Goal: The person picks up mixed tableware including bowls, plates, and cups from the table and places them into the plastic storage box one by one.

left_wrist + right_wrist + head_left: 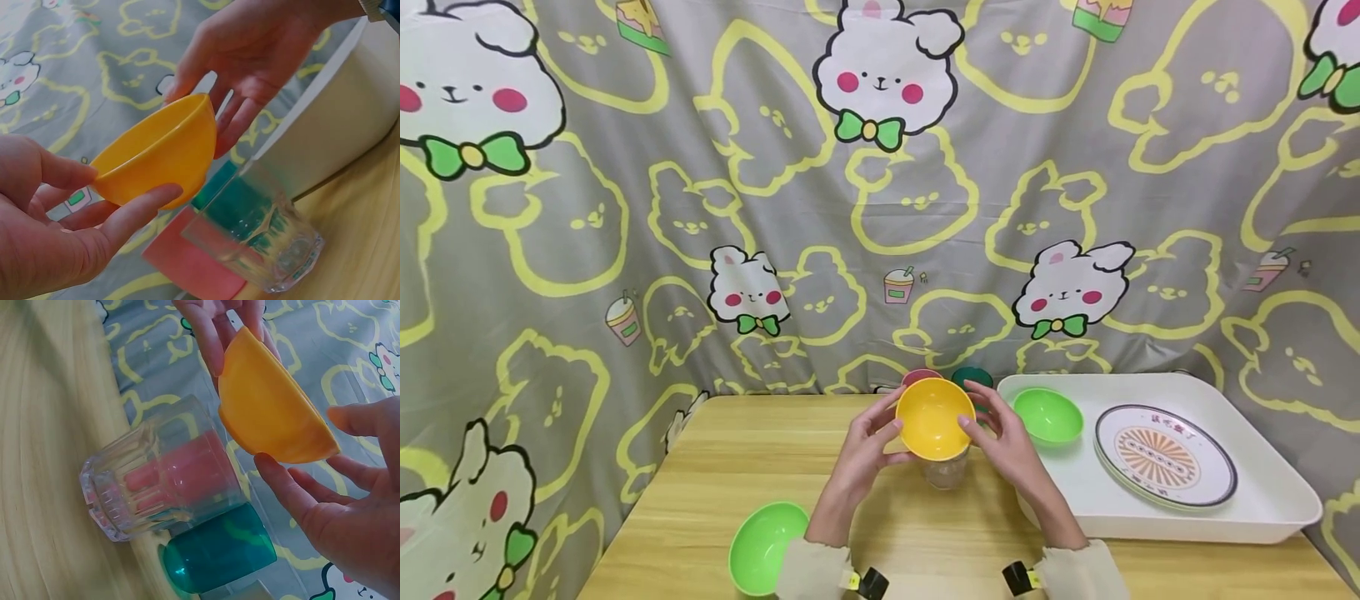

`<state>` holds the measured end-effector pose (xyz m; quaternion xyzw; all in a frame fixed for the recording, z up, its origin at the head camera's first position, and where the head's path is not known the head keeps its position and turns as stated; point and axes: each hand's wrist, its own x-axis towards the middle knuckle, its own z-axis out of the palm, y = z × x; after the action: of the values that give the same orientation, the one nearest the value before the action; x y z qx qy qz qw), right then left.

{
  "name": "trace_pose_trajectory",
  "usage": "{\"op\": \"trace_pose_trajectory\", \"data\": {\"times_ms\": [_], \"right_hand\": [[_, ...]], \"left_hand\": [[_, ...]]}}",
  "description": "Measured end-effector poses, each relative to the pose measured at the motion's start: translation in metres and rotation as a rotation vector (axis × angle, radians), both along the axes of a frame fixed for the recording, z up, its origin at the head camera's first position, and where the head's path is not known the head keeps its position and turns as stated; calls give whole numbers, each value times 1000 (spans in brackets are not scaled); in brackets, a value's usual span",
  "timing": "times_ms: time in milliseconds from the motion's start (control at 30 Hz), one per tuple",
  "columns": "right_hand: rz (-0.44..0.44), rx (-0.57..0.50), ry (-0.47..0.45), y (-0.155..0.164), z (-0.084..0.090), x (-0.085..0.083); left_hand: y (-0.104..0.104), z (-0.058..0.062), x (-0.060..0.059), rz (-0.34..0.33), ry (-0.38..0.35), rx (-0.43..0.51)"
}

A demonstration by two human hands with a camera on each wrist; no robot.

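Note:
A yellow bowl [936,419] is held up between both hands over the wooden table. My left hand [859,454] grips its left side; in the left wrist view one digit lies at the rim and another along the outer wall. From the right, my right hand [1011,446] holds the bowl, thumb by the rim and a fingertip against the underside in the right wrist view. Below the bowl stands a clear drinking glass [156,475], upright and partly hidden by the bowl in the head view. Behind the glass are a pink cup [197,253] and a teal cup [219,547].
To the right sits a white tray [1262,508], holding a green bowl [1048,417] and stacked plates [1165,454] with a printed top. Another green bowl [767,546] is at the table's front left, beside my left sleeve. A patterned curtain [820,208] hangs behind the table [737,450].

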<state>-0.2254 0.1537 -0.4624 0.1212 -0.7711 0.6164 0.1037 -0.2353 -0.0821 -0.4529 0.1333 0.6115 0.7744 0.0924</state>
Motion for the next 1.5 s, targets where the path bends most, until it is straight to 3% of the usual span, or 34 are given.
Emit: {"op": "trace_pose_trajectory", "data": {"times_ms": [300,600,833,1000,1267,1367,1500], "right_hand": [[30,5,28,1,-1,0],[115,-94,-57,6,2,3],[91,-96,-114,4,3,5],[67,-96,-127,7,8,9],[27,-37,-116,25,20,22],[-10,-15,-111,32,27,23],[-69,22,-121,40,34,21]], "left_hand": [[3,-3,1,-21,9,3],[3,-1,2,-23,-4,22],[0,-1,2,-25,-2,2],[2,1,0,-69,7,-25],[3,12,2,-162,150,-128],[-1,15,5,-119,208,-205],[-10,16,11,-3,251,-281]]}}
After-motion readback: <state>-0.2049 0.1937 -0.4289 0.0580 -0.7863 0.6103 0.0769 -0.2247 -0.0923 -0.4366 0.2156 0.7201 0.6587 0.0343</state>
